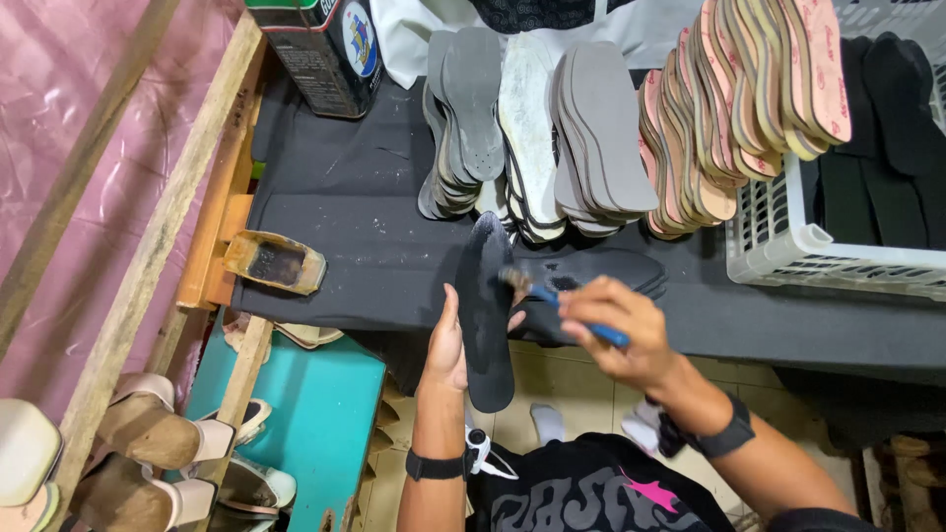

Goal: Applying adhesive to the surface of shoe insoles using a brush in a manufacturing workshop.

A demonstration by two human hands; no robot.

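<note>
My left hand (448, 345) holds a black insole (489, 310) upright on its edge, its toe resting on the black work table (355, 212). My right hand (616, 330) grips a blue-handled brush (567, 305), and the bristles touch the insole's upper face. Another black insole (601, 271) lies flat on the table just behind the brush.
Grey, white and pink insoles (591, 128) stand stacked along the table's back. A white plastic basket (788, 241) with black insoles sits at right. A dark tin can (320, 54) and a small glue tray (276, 261) are at left. Shoes (148, 429) rest on the wooden rack below.
</note>
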